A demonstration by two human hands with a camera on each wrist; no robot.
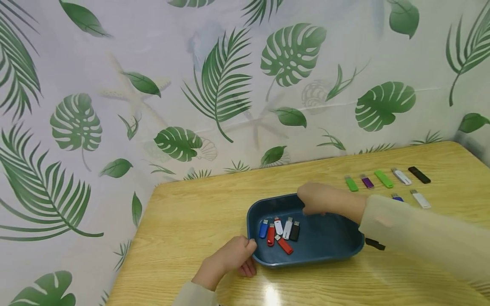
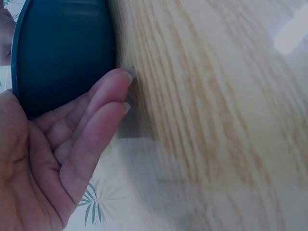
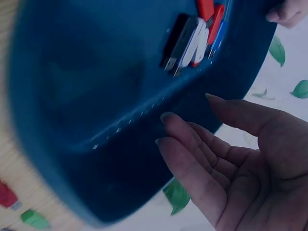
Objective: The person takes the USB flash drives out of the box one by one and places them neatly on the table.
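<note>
A dark blue tray point(image 1: 325, 242) stands on the wooden table, with several USB flash drives inside its left half. Among them are a blue drive point(image 1: 263, 228), a red drive point(image 1: 285, 245) and a black drive point(image 1: 294, 230). My left hand point(image 1: 236, 255) holds the tray's left end, thumb over the rim and fingers along the outer wall point(image 2: 67, 43). Over the tray's far side is my right hand point(image 1: 319, 197). In the right wrist view its thumb and fingers point(image 3: 192, 168) are loosely bent and apart, nothing between them.
More flash drives lie on the table right of the tray, including a purple one point(image 1: 367, 181), a green one point(image 1: 384, 178), a white one point(image 1: 421, 198) and a black one point(image 1: 419, 174). The right sleeve point(image 1: 413, 233) hides part of that area. A leaf-patterned cloth point(image 1: 237, 106) hangs behind the table.
</note>
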